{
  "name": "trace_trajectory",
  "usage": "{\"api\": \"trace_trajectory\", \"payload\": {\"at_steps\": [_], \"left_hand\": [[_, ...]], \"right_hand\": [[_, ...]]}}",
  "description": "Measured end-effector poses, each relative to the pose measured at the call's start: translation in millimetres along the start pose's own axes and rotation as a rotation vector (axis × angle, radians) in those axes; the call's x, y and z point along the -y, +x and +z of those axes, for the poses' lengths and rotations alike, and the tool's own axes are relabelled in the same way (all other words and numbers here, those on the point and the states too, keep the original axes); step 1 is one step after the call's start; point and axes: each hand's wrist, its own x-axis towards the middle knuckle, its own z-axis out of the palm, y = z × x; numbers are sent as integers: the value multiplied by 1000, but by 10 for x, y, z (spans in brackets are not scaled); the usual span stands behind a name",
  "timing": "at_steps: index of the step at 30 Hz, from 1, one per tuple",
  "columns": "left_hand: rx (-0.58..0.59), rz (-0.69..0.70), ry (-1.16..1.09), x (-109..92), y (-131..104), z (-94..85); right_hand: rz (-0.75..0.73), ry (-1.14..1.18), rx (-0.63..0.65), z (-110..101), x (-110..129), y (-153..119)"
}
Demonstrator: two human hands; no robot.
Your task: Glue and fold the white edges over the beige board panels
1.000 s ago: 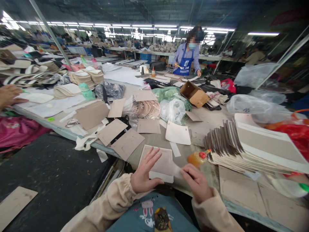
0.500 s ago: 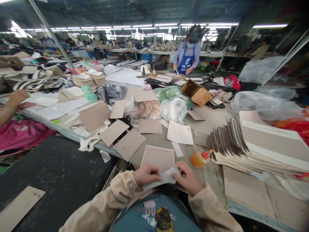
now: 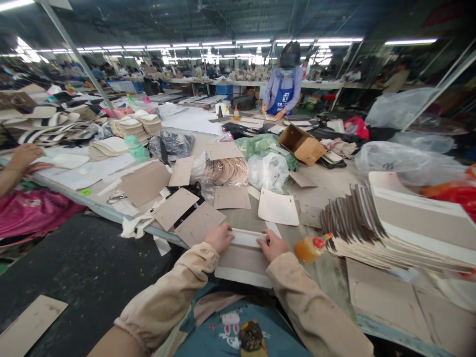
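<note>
A beige panel with a white border (image 3: 241, 264) lies in front of me at the table's near edge. Along its far side runs a white strip (image 3: 246, 239), laid flat across the panel. My left hand (image 3: 220, 239) is closed on the strip's left end, fingertips at the panel's far edge. At the right end, my right hand (image 3: 274, 246) pinches the strip between thumb and fingers. Just right of that hand, a squat bottle of amber liquid with a red cap (image 3: 309, 249) lies tilted on the table. The undersides of my fingers are hidden.
A fanned stack of panels (image 3: 409, 223) fills the right side. Beige panels (image 3: 201, 223) and a white panel (image 3: 278, 206) lie beyond my hands. Scissors (image 3: 116, 197) rest left. A co-worker in a blue apron (image 3: 282, 91) stands across the table; another person's hands (image 3: 26, 158) show at far left.
Both hands have moved forward with the white strip, from near my body to the panel's far edge. The strip now lies straight across the panel.
</note>
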Motion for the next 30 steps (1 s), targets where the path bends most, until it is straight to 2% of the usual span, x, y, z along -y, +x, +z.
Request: {"api": "trace_trajectory", "payload": {"at_steps": [10,14,19,22,26,30], "left_hand": [[-10,-20,119,-107,86,117],[-66,13,132,-103,71,132],[-254,87,173,-79,-149,138],[-268,208,189,-68,-383,190],[-194,302,205,-67,-638,322],[-125,290,212,-45,-692,447]], "right_hand": [[-4,-205,9,-28,103,105],[-6,-235,-5,-7,86,93],[-59,-276,-133,-40,46,37],[-202,-279,-186,-56,79,-39],[-456,-275,0,25,200,-145],[-491,-291,198,193,273,-197]]}}
